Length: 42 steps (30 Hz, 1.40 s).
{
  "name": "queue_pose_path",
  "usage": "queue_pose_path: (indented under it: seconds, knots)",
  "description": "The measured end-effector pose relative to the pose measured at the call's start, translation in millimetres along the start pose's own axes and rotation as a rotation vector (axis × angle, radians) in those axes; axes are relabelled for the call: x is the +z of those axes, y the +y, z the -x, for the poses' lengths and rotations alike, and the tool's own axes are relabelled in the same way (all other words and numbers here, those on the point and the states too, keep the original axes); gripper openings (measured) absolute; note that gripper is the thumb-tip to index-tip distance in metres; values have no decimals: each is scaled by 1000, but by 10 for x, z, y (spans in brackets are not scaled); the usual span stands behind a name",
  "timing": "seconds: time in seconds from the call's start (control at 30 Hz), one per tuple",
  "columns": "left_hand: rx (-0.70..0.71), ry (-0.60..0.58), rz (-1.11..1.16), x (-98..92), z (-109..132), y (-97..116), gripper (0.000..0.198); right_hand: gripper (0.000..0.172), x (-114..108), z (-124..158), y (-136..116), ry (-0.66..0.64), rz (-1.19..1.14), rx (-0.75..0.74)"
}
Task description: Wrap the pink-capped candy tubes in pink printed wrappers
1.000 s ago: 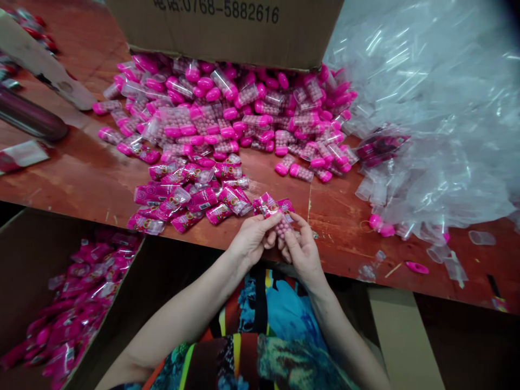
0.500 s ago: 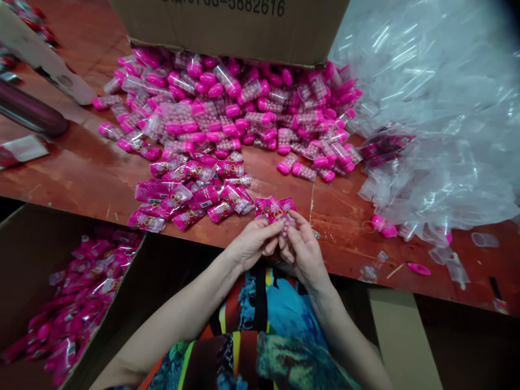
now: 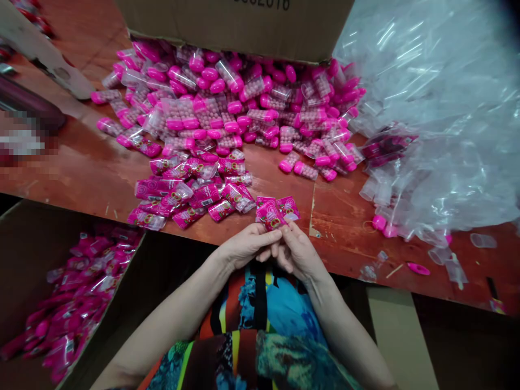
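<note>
My left hand (image 3: 249, 246) and my right hand (image 3: 301, 253) meet at the table's front edge, fingers closed around a pink printed label sleeve (image 3: 270, 213). Whether a candy container is inside or beneath it is hidden by the fingers. Another flat pink label (image 3: 289, 207) lies on the table just beyond my right fingertips. To the left sits a group of candy containers wrapped in pink labels (image 3: 205, 195). Farther back is a large heap of clear containers (image 3: 211, 111) with pink caps and small pink balls inside.
A cardboard box (image 3: 235, 24) stands behind the heap. At lower left, an open carton (image 3: 136, 257) holds many wrapped containers. Clear plastic bags (image 3: 439, 119) cover the right side, with loose clear tubes (image 3: 483, 240) and a pink cap (image 3: 418, 268) near the red table's (image 3: 345, 216) edge.
Small pink balls showed between my fingers before; now a pink label sleeve stands up in front of them. Both hands have shifted slightly, and the label sleeve is raised off the table.
</note>
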<state>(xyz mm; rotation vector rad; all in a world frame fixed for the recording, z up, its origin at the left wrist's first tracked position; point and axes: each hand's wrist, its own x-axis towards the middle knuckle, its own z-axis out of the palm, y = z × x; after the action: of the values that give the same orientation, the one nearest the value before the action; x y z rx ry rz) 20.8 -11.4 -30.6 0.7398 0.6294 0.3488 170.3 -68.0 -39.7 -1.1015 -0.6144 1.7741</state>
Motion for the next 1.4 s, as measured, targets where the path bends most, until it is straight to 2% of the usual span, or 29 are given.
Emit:
queue_pose_path:
  seconds: [0.1,0.17,0.23,0.33,0.4,0.47,0.53,0.6,0.67,0.73,0.87,1.0,1.1,1.23,1.3,1.4]
  knots:
    - [89,161,68,-86,116,211,44,44,-97,-34,-81,148,220,-149]
    - [230,301,162,-175,200,403,58,38,-210,-71,-150,352,550,-326]
    - [305,402,230,-238,246,540,72,33,-314,-123,-185,536,976,-453]
    - [233,410,222,-199,196,507,70,27,-387,-215,-155,627,1482,-475]
    - [147,380,152,-85,95,348,58,24,-385,-254,-122,629,1605,-480]
    - [101,397,59,52,-28,170,45,22,-365,-252,-117,598,1557,-529]
    - [88,432,7,170,-140,48,40,19,-336,-209,-142,543,1397,-611]
    - [111,454,-13,242,-221,10,41,15,-298,-151,-173,488,1240,-681]
    - [167,478,-30,271,-262,32,36,11,-253,-111,-181,454,1103,-685]
    - [222,505,-52,273,-269,72,38,9,-212,-111,-165,455,858,-597]
    - [191,466,-89,247,-264,112,43,30,-168,-214,-160,444,252,-357]
    - [202,462,-82,219,-305,146,43,46,-149,-302,-281,301,-66,-199]
    - [238,430,-96,203,-344,186,42,50,-145,-338,-378,221,-153,-98]
    - [208,500,-71,184,-386,209,44,55,-154,-411,-435,294,-178,-191]
    - [174,536,-51,178,-391,224,44,54,-168,-445,-435,339,-94,-262]
    - [144,502,-27,160,-383,269,43,50,-231,-487,-443,365,129,-332]
